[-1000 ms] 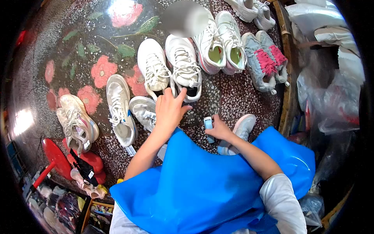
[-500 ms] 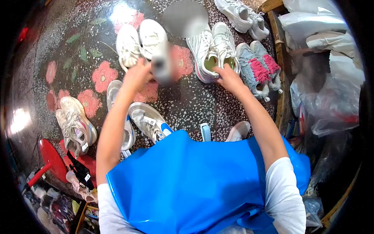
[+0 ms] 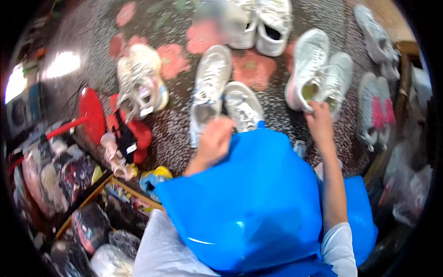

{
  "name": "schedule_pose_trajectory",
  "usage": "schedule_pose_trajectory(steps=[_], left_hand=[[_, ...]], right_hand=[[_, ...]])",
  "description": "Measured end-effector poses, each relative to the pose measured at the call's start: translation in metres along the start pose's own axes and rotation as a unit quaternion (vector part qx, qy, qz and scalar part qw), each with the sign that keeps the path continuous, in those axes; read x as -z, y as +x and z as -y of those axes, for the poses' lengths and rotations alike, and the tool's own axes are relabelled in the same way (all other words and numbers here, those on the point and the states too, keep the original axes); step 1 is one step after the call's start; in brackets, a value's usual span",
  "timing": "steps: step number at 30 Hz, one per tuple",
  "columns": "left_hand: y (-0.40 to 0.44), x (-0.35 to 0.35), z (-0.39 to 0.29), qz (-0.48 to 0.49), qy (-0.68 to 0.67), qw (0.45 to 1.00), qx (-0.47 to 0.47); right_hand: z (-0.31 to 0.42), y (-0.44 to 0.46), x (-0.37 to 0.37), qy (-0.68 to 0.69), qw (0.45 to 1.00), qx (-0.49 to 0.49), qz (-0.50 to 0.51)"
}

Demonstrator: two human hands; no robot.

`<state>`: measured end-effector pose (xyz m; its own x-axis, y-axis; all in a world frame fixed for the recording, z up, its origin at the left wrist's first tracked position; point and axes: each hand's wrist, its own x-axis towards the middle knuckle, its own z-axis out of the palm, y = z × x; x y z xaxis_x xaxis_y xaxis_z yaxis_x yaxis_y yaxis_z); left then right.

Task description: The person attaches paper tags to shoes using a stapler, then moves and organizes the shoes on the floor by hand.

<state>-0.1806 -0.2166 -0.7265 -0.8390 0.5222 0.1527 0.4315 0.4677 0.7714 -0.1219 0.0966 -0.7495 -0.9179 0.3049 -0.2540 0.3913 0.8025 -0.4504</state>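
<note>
My right hand (image 3: pixel 320 121) pinches the heels of a pair of white sneakers (image 3: pixel 310 60) with green insoles, which stand on the floor. My left hand (image 3: pixel 216 142) is curled and smeared by motion, close to the heel of a worn whitish sneaker (image 3: pixel 212 76); its fingertips are hidden and I cannot tell whether it touches the shoe. Beside that shoe lies its mate (image 3: pixel 243 105), partly behind the blue apron (image 3: pixel 244 194) over my lap. Farther ahead stands another white pair (image 3: pixel 273 27), heels toward me.
Left of my left hand are cream sneakers (image 3: pixel 143 78), a red stool-like object (image 3: pixel 92 115) and pink shoes (image 3: pixel 114 154). Grey-blue shoes with pink laces (image 3: pixel 378 108) stand at the right, near a wooden edge (image 3: pixel 408 60). Bagged items (image 3: pixel 92 226) fill the lower left.
My view has swung left and down. My left hand has left the far white pair and come back to the worn sneaker near my lap. My right hand stays at its pair's heels.
</note>
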Motion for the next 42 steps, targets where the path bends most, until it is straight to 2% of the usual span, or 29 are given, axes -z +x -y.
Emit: schedule_pose_trajectory(steps=[2, 4, 5, 6, 7, 8, 9, 11, 14, 20, 24, 28, 30, 32, 33, 34, 36, 38, 39, 40, 41, 42], left_hand=[[-0.059, 0.000, -0.017, 0.070, -0.089, 0.990, 0.089], [-0.104, -0.004, -0.036, 0.090, -0.127, 0.971, 0.181], [-0.119, -0.007, -0.029, 0.079, -0.122, 0.970, 0.193], [-0.139, -0.013, -0.018, 0.008, -0.081, 0.957, 0.278], [-0.159, -0.020, -0.005, -0.063, -0.041, 0.931, 0.357], [-0.170, -0.023, 0.019, -0.131, -0.005, 0.919, 0.372], [-0.163, -0.016, 0.031, -0.161, 0.003, 0.883, 0.440], [-0.169, -0.010, 0.071, -0.185, 0.056, 0.869, 0.455], [-0.160, -0.003, 0.085, -0.186, 0.087, 0.847, 0.489], [-0.164, -0.013, 0.097, -0.166, 0.091, 0.857, 0.480], [-0.161, -0.012, 0.101, -0.131, 0.078, 0.845, 0.513], [-0.153, -0.012, 0.096, -0.162, 0.095, 0.834, 0.520], [-0.154, -0.014, 0.097, -0.146, 0.112, 0.841, 0.510], [-0.150, -0.013, 0.093, -0.150, 0.091, 0.840, 0.514], [-0.161, -0.018, 0.106, -0.149, 0.053, 0.814, 0.558], [-0.163, -0.017, 0.108, -0.144, 0.059, 0.825, 0.544], [-0.160, -0.015, 0.100, -0.161, -0.062, 0.808, 0.563], [-0.170, -0.003, 0.100, -0.152, -0.109, 0.805, 0.563], [-0.179, 0.001, 0.105, -0.224, -0.164, 0.815, 0.509], [-0.166, 0.017, 0.093, -0.247, -0.153, 0.791, 0.539], [-0.140, 0.028, 0.076, -0.328, -0.170, 0.795, 0.481], [-0.118, 0.042, 0.068, -0.336, -0.173, 0.812, 0.444]], right_hand=[[0.009, -0.003, 0.014, -0.048, 0.997, -0.015, 0.057], [0.025, -0.005, 0.034, -0.016, 0.995, -0.035, 0.088], [0.031, -0.004, 0.039, -0.030, 0.998, 0.002, 0.055], [0.037, -0.001, 0.044, -0.044, 0.998, 0.037, 0.021], [0.052, 0.001, 0.050, -0.053, 0.998, 0.029, 0.018], [0.059, 0.005, 0.052, -0.033, 0.999, 0.039, 0.014], [0.063, 0.008, 0.052, -0.034, 0.996, 0.080, 0.010], [0.071, 0.012, 0.051, -0.035, 0.992, 0.119, 0.005], [0.083, 0.012, 0.050, -0.019, 0.987, 0.149, 0.057], [0.080, 0.003, 0.046, -0.028, 0.985, 0.134, 0.107], [0.071, -0.005, 0.048, -0.029, 0.988, 0.109, 0.106], [0.061, -0.010, 0.049, -0.017, 0.991, 0.081, 0.103], [0.058, -0.011, 0.048, -0.015, 0.991, 0.080, 0.104], [0.056, -0.013, 0.047, -0.014, 0.992, 0.076, 0.101], [0.055, -0.013, 0.046, -0.019, 0.991, 0.083, 0.103], [0.052, -0.012, 0.046, -0.027, 0.990, 0.089, 0.103], [0.046, -0.011, 0.041, -0.027, 0.991, 0.092, 0.095], [0.052, -0.010, 0.047, -0.025, 0.991, 0.087, 0.095], [0.054, -0.011, 0.048, -0.019, 0.992, 0.086, 0.088], [0.055, -0.011, 0.048, -0.012, 0.993, 0.086, 0.081], [0.054, -0.011, 0.044, 0.011, 0.992, 0.118, 0.039], [0.055, -0.012, 0.040, 0.033, 0.988, 0.153, -0.001]])
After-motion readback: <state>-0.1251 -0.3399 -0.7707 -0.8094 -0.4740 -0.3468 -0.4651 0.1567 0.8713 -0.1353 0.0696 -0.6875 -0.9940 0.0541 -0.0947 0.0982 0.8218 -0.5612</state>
